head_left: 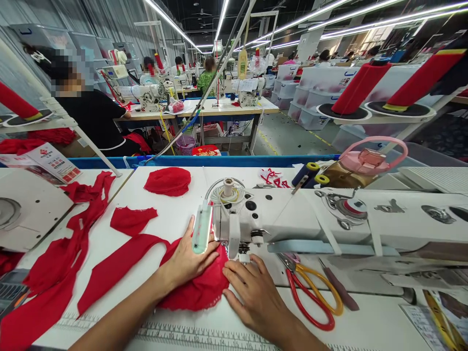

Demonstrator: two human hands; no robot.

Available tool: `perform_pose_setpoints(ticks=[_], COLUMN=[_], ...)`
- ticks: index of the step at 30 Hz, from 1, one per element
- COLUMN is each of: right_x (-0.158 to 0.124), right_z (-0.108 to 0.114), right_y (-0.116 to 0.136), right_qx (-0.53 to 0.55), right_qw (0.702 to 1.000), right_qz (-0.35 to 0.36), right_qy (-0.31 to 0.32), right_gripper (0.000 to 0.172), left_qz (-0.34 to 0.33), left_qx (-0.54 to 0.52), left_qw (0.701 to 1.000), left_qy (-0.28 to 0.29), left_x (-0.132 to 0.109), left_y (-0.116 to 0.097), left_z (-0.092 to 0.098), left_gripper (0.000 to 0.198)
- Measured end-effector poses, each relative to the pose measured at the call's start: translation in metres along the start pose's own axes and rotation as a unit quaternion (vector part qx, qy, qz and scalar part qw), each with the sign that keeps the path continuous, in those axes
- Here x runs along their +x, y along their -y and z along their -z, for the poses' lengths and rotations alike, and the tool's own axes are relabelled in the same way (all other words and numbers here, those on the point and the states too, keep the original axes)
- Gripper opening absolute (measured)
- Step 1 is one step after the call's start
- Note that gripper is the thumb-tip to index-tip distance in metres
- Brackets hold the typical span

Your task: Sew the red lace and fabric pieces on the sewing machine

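My left hand (pixel 188 261) lies flat, fingers spread, on a piece of red lace fabric (pixel 199 290) under the head of a white sewing machine (pixel 292 214). My right hand (pixel 256 297) presses flat on the right edge of the same piece, fingertips close to the presser foot (pixel 243 253). Both hands hold the fabric down on the white table (pixel 175 214). The needle itself is hidden behind the machine head and its small lamp (pixel 202 234).
Red fabric strips (pixel 62 263) and cut pieces (pixel 168 181) lie to the left. Scissors with red and yellow handles (pixel 310 292) rest at the right, beside a seam ripper (pixel 338 287). Red thread cones (pixel 360 87), a pink-lidded bottle (pixel 361 165) and other workers at machines are behind.
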State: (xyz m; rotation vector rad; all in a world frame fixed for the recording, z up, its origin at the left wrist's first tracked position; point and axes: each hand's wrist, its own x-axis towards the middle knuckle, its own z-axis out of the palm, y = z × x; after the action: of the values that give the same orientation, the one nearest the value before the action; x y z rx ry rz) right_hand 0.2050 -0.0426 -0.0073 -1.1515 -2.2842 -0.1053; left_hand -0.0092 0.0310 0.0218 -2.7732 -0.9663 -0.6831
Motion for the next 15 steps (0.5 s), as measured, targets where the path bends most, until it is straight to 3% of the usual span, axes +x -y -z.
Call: perform_pose_setpoints(ticks=[6,10,13,15], right_x=[0.001,0.001,0.002,0.004], right_z=[0.001,0.000,0.001,0.001], right_y=[0.001,0.002,0.003,0.004], right_qx=[0.008,0.021,0.043,0.064], right_qw=[1.000,1.000,0.999,0.997], right_qz=[0.005,0.004,-0.001,-0.010], right_qy=[0.003,-0.012,-0.030,-0.049], right_gripper=[0.029,0.028,0.024,0.021], left_qz=[-0.037,-0.019,0.005,0.022], left_qx=[-0.018,-0.036,-0.016,0.003], left_qw=[0.999,0.999,0.996,0.996], left_qy=[-0.026,0.030,0.083,0.087], left_x=[0.007,0.003,-0.014,-0.029], left_y=[0.011,0.016,0.015,0.011], left_z=[0.001,-0.002,-0.003,0.001], left_gripper=[0.028,0.025,0.028,0.033])
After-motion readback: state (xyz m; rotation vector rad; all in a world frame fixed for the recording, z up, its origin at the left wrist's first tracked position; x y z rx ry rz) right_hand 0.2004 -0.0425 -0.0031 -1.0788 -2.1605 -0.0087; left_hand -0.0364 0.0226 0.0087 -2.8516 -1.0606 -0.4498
